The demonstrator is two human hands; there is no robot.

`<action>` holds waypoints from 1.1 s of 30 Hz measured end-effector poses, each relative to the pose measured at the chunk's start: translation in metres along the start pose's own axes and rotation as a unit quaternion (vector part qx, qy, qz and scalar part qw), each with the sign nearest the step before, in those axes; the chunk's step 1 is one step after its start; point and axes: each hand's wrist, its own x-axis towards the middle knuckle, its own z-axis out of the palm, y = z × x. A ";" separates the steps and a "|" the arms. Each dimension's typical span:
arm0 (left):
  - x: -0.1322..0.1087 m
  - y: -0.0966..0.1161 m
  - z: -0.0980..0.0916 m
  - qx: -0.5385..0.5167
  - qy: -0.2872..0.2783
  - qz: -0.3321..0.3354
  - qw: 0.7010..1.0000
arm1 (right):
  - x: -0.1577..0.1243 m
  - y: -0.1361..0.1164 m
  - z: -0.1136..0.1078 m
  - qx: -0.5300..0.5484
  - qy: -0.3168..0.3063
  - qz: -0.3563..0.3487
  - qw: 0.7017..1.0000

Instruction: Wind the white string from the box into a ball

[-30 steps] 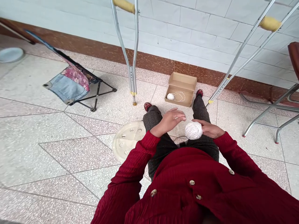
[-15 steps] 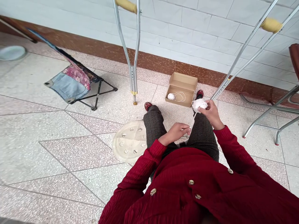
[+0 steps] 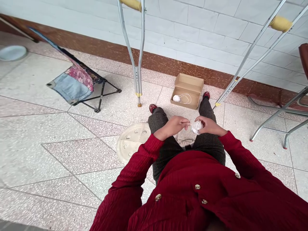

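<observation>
A ball of white yarn sits in the grip of my right hand, over my right thigh. My left hand is closed in a pinch on the yarn strand, a short way left of the ball. A short stretch of strand shows between the fingertips and the ball. On the floor past my feet lies an open cardboard box. Inside it are a second, smaller white yarn ball and a loose loop of yarn.
Two metal crutches lean at the tiled wall. A folding chair stands to the left, a metal-legged chair to the right. A round cream plastic piece with holes is beside my left leg. A pale basin lies far left.
My right hand has brought the yarn ball down and left, close to my left hand. The left hand has risen slightly and moved left, and the strand between them is shorter.
</observation>
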 end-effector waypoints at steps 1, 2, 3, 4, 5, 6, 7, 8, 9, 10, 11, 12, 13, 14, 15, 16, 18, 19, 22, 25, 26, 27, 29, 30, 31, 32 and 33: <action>0.003 -0.001 -0.005 -0.003 0.009 0.006 1.000 | -0.003 -0.003 0.000 0.083 -0.065 -0.011 0.994; 0.006 -0.002 -0.009 -0.006 0.015 0.010 1.000 | -0.007 -0.006 0.000 0.162 -0.109 -0.018 0.981; 0.008 -0.005 -0.012 -0.008 0.021 0.013 1.000 | -0.011 -0.010 0.001 0.231 -0.128 -0.021 0.964; 0.011 -0.008 -0.014 -0.008 0.029 0.012 0.999 | -0.016 -0.014 0.003 0.287 -0.125 -0.023 0.949; 0.012 -0.012 -0.013 -0.008 0.037 0.009 0.999 | -0.020 -0.018 0.003 0.332 -0.111 -0.026 0.936; 0.013 -0.017 -0.011 -0.010 0.047 0.003 0.999 | -0.024 -0.023 0.004 0.368 -0.094 -0.032 0.925; 0.014 -0.022 -0.007 -0.015 0.054 -0.005 0.998 | -0.028 -0.027 0.003 0.398 -0.082 -0.038 0.913; 0.014 -0.026 -0.002 -0.026 0.055 -0.014 0.998 | -0.031 -0.032 0.002 0.421 -0.073 -0.045 0.903; 0.014 -0.030 0.004 -0.042 0.051 -0.023 0.998 | -0.033 -0.035 0.000 0.438 -0.066 -0.052 0.895; 0.013 -0.033 0.011 -0.059 0.045 -0.030 0.997 | -0.033 -0.038 -0.003 0.447 -0.058 -0.057 0.891; 0.012 -0.035 0.017 -0.075 0.038 -0.035 0.996 | -0.031 -0.041 -0.005 0.451 -0.046 -0.061 0.889; 0.010 -0.035 0.024 -0.090 0.032 -0.038 0.995 | -0.028 -0.042 -0.008 0.450 -0.026 -0.063 0.890; 0.009 -0.034 0.030 -0.104 0.026 -0.040 0.993 | -0.023 -0.042 -0.010 0.445 0.001 -0.061 0.893; 0.007 -0.033 0.036 -0.115 0.020 -0.042 0.992 | -0.017 -0.041 -0.013 0.436 0.032 -0.053 0.898; 0.005 -0.031 0.041 -0.124 0.013 -0.044 0.991 | -0.009 -0.039 -0.014 0.418 0.068 -0.040 0.905; 0.003 -0.028 0.045 -0.128 0.005 -0.046 0.991 | -0.002 -0.037 -0.015 0.386 0.110 -0.024 0.916; -0.003 -0.023 0.051 -0.128 -0.014 -0.052 0.990 | 0.012 -0.029 -0.015 0.268 0.190 0.004 0.945; -0.005 -0.021 0.052 -0.124 -0.025 -0.054 0.991 | 0.018 -0.025 -0.013 0.185 0.220 0.011 0.958; -0.014 -0.015 0.049 -0.096 -0.052 -0.057 0.992 | 0.028 -0.010 -0.003 -0.048 0.266 0.021 0.962; -0.018 -0.011 0.039 -0.037 -0.025 -0.037 0.998 | 0.030 0.005 0.013 -0.109 0.238 0.037 0.964; -0.018 -0.011 0.034 -0.010 -0.003 -0.025 1.000 | 0.029 0.009 0.020 -0.088 0.213 0.042 0.972; -0.016 -0.012 0.029 0.016 0.020 -0.011 1.000 | 0.027 0.012 0.026 -0.054 0.183 0.047 0.981; -0.011 -0.015 0.019 0.064 0.053 0.014 0.996 | 0.022 0.016 0.036 0.045 0.121 0.058 0.990; -0.008 -0.017 0.015 0.082 0.064 0.023 0.994 | 0.018 0.017 0.041 0.103 0.093 0.064 0.988; -0.004 -0.020 0.011 0.095 0.073 0.029 0.992 | 0.014 0.016 0.044 0.163 0.067 0.070 0.982; 0.000 -0.023 0.007 0.104 0.081 0.032 0.991 | 0.010 0.014 0.046 0.223 0.042 0.076 0.971; 0.003 -0.025 0.005 0.107 0.088 0.034 0.990 | 0.005 0.011 0.048 0.281 0.019 0.080 0.956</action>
